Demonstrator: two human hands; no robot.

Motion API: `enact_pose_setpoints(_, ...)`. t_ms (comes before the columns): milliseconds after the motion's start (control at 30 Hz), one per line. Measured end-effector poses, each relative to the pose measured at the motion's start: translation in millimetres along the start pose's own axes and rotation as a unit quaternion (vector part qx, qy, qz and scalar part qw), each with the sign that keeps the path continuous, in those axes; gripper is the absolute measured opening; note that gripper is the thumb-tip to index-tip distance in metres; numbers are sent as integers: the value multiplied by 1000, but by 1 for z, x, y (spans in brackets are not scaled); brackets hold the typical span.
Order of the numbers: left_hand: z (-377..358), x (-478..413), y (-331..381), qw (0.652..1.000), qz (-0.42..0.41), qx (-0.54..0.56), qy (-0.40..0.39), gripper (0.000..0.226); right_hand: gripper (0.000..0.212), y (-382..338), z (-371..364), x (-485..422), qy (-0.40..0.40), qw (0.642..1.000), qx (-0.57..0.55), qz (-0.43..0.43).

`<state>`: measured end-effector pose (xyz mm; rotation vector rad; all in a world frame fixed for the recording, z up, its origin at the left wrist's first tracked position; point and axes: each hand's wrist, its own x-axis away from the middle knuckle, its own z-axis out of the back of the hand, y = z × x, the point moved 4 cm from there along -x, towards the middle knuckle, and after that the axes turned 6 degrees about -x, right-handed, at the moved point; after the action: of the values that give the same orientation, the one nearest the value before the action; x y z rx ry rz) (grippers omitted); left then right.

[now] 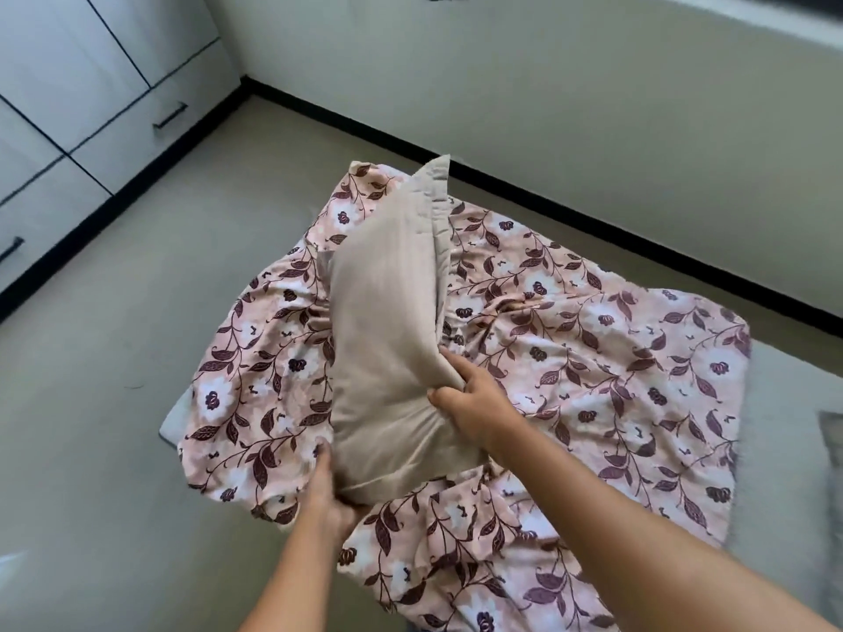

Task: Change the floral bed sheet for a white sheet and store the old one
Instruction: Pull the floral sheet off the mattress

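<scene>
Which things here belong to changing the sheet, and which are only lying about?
For the job: floral sheet; beige pillow, held by the left hand and right hand.
Lying about: cabinet drawers; floor.

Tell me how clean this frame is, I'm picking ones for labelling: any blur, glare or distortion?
Head view: soft even daylight, no glare or hard shadows; wide-angle stretch tilts the wardrobe and skirting; slight blur on the left hand, the right hand and pillow sharper; the floral sheet pattern is readable, the frame's corners smeared.
</scene>
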<state>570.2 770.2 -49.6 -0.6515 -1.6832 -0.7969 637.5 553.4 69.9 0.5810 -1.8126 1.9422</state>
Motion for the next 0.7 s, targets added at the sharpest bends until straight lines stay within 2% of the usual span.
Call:
enact_pose_setpoints(167, -55, 23, -51, 997, 32, -22, -70, 67, 64, -17, 55, 51, 16, 997, -51, 54)
enact_pose_setpoints(267, -101, 42, -91, 990, 37, -39, -127, 72, 69, -17, 116, 93, 68, 990, -90, 89)
enact_pose_setpoints(400, -163, 68, -152, 983, 30, -87, -161, 62, 63, -1, 210, 152, 139, 978, -104, 116)
enact_pose_setpoints(567, -244, 94, -267, 966, 31, -180, -186, 49, 56, 39, 351, 253, 265, 951, -90, 134)
enact_pose_setpoints(700, -306, 117, -401, 938, 44, -241, -246, 44, 50, 112, 473, 343, 418, 899, -85, 105)
